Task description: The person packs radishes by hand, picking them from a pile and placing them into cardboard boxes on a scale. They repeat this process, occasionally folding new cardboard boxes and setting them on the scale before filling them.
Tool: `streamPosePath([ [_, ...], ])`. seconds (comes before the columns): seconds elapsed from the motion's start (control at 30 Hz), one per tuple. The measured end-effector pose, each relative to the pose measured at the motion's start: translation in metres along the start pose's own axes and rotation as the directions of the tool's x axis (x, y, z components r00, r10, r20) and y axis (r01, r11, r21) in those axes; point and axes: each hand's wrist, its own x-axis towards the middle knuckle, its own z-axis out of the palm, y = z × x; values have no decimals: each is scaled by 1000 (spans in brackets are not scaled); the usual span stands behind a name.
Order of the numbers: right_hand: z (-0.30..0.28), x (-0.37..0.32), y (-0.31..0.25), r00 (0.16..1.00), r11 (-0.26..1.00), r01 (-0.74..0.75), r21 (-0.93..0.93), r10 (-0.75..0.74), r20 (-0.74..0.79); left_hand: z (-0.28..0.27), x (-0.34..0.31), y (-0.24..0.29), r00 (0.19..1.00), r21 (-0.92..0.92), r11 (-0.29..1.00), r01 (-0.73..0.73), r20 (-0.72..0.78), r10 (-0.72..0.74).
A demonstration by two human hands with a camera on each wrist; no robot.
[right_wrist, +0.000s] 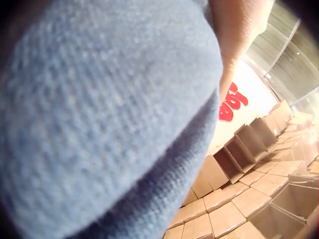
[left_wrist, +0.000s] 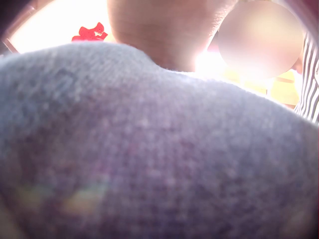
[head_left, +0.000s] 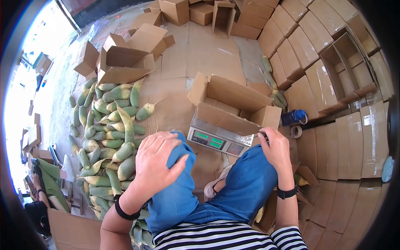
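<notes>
My left hand [head_left: 156, 160] rests on the left knee, fingers relaxed over the blue jeans. My right hand [head_left: 275, 150] lies over the right knee, its fingers loosely bent and the fingertips right beside the corner of a digital scale [head_left: 216, 139]. Green digits glow on the scale's front panel. On top of it stands an open cardboard carton [head_left: 231, 118], flaps spread, with its bare bottom partly visible. To the left of the left hand is a large heap of green radishes [head_left: 123, 152]. Denim fills most of both wrist views and hides the fingers there.
Another open carton [head_left: 125, 66] stands behind the heap. Stacked cartons [head_left: 325, 91] form a wall on the right, with a blue bottle [head_left: 293, 117] and a tape roll [head_left: 296, 131] before it. More radishes [head_left: 275, 89] lie along that wall. Another person's arm [head_left: 41, 189] shows at far left.
</notes>
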Motion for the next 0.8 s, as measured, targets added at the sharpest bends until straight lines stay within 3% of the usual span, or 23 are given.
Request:
streamPosePath([
  [0.77,-2,-6,6,1000,1000,4,-10,-5,-21,7,3,3,999,21,999,-31,10,31],
  [0.8,-3,-7,6,1000,1000,-4,-14,4,-15,5,4,1,1000,-66,998,-4,25,6],
])
